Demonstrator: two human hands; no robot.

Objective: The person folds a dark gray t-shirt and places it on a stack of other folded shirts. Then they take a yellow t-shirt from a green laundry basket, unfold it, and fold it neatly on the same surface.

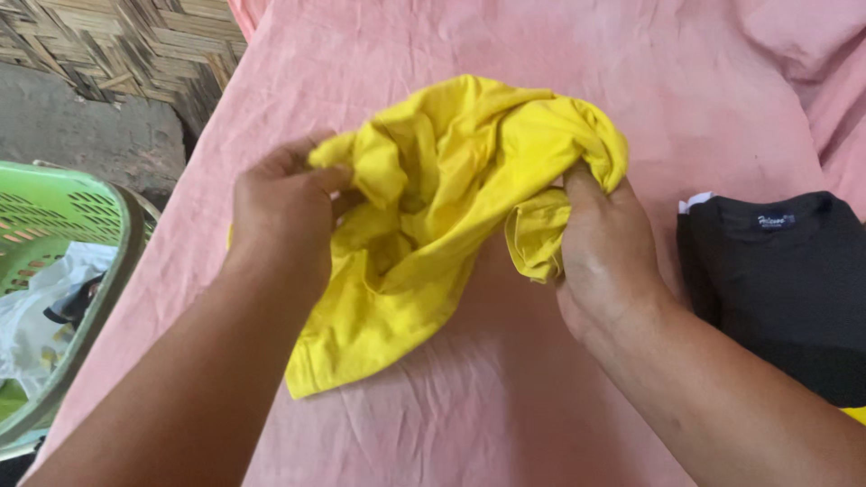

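Yellow, soft and badly crumpled, a bright cotton garment [442, 207] lies bunched near the middle of the pink-sheeted bed [505, 397], with one loose flap trailing toward the near edge. The left hand [284, 212] is closed on the bunched cloth at its left side, fingers curled in so the grip pinches a fold; the right hand [604, 248] is likewise closed, thumb and fingers clamping a rolled hem or sleeve opening on the garment's right side. By the look of it, the work in hand is sorting out the tangle, finding edges or an opening in the fabric; a sensible next move would call for pulling the two held parts apart so the cloth spreads flat on the sheet. Near the bed's right edge sits a folded black shirt [780, 280] with a small label at the collar, a scrap of white showing behind it and a sliver of yellow below it, cut off by the frame. Beyond the bed's left edge stands a green slotted plastic laundry basket [54, 212] holding pale clothes, only partly in view. What sort of garment the yellow one is cannot be told, and most fingertips are buried in its folds.
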